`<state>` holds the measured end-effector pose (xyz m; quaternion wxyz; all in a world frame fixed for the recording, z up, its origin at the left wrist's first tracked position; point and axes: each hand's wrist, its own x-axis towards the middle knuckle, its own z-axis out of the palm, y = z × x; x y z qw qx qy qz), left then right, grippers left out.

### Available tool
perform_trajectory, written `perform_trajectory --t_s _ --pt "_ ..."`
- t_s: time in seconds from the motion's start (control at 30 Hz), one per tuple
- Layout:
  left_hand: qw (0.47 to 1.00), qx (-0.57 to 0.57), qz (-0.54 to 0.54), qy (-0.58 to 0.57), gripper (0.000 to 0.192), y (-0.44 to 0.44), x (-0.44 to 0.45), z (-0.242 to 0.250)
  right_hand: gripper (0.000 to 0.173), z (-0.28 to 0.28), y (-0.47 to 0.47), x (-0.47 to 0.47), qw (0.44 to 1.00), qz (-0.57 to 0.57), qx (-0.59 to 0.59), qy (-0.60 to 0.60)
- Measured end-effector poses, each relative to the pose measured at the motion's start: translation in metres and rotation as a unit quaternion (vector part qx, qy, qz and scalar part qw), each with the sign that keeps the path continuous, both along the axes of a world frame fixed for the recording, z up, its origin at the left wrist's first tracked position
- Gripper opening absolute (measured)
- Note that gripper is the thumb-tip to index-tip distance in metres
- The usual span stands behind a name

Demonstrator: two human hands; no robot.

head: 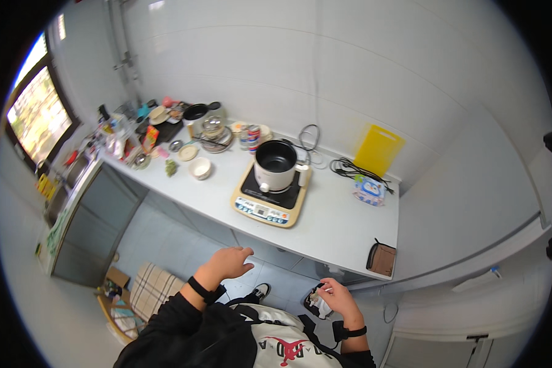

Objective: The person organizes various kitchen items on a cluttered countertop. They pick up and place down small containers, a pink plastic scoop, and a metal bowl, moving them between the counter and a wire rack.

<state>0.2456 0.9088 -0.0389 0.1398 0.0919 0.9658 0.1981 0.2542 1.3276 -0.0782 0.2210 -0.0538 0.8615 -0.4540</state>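
Note:
My left hand (232, 263) hangs in the air before the counter's front edge, palm down, holding nothing, thumb apart from the fingers. Lower and to the right, my right hand (336, 295) is half curled, with a gap between thumb and fingers and nothing visible in it. It appears over a waste bin (309, 303) on the floor. Ahead of both hands, an electric induction cooker (262, 211) rests on the white counter (336, 230). On its black plate stands a white pot (269, 177) with a dark interior and a side handle (302, 175).
Left of the cooker are a white bowl (199, 169), a green vegetable piece (170, 168), stacked plates (217, 143) and drink cans (254, 135). Rightward lie black cables (349, 169), a yellow cutting board (379, 149), a wipes pack (369, 191) and a brown pouch (382, 259). A checked chair (156, 283) stands left.

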Motion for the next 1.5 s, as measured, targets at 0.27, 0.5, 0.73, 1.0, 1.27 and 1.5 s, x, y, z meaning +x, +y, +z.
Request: perform_trajectory --t_s 0.27,0.5,0.73,1.0,1.27,1.5 --pt "0.994 0.03 0.107 -0.009 0.044 -0.018 0.067 0.02 0.052 0.031 -0.028 -0.014 0.991 0.127 0.039 -0.012" --pt "0.992 0.036 0.125 0.006 0.042 -0.038 0.081 0.025 0.054 0.048 -0.047 -0.022 0.989 0.146 0.029 -0.007" --pt "0.987 0.081 0.132 0.038 0.041 -0.077 0.073 0.02 0.055 0.054 -0.092 -0.026 0.986 0.158 0.056 -0.011" --pt "0.961 0.156 0.187 0.134 0.031 -0.141 0.075 0.036 0.054 0.067 -0.191 -0.049 0.972 0.222 0.068 0.031" --pt "0.948 0.175 0.216 0.157 0.032 -0.229 0.088 0.043 0.053 0.084 -0.301 -0.067 0.96 0.265 0.061 0.069" --pt "0.924 0.213 0.283 0.142 0.034 -0.277 0.088 0.028 0.054 0.099 -0.347 -0.092 0.952 0.29 0.053 0.076"
